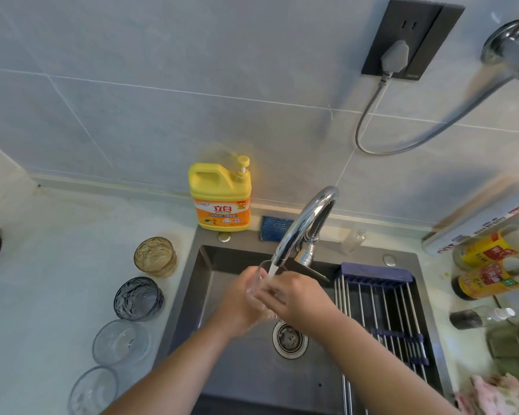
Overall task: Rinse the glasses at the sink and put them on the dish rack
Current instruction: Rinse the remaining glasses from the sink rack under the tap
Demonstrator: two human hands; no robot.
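Water runs from the chrome faucet point(300, 232) into a clear glass point(259, 272) held over the dark sink point(240, 372). My left hand point(240, 301) grips the glass from the left. My right hand point(294, 298) holds it from the right, fingers curled at its rim. Most of the glass is hidden by both hands. On the counter left of the sink stand an amber glass point(155, 256), a dark grey glass point(138, 298) and two clear glasses point(121, 342) point(93, 390). The roll-up dish rack point(381, 310) lies across the sink's right side with nothing on it.
A yellow detergent bottle point(221, 196) and a blue sponge point(274, 228) sit behind the sink. Sauce and oil bottles point(489, 283) crowd the right counter, with a pink cloth point(498, 393) near the front. A plug and cable point(393, 58) hang on the tiled wall.
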